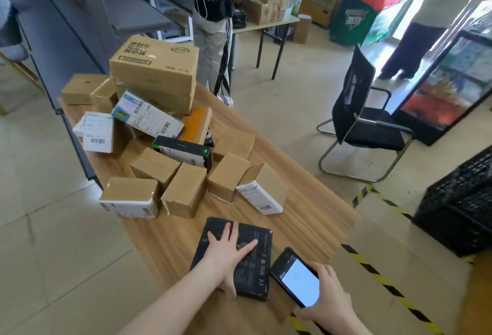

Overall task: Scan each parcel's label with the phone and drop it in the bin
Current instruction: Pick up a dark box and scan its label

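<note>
Black flat parcel [257,273] — lies flat at the near end of the table [306,222], white print facing up, left hand [229,249] spread on top. Phone [299,280] — just beside the parcel's right edge, screen lit white, gripped by the right hand [330,300]. Remaining parcels [183,190]: brown cardboard boxes, several with white barcode labels, heaped farther along. Bin [458,209]: black lattice crate on the floor, to the right.

Left hand [229,252] flat on black parcel [253,276]; right hand [330,300] holds phone [295,278].

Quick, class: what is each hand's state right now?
Left hand: open, fingers spread flat on the black box.
Right hand: holding the phone.
</note>
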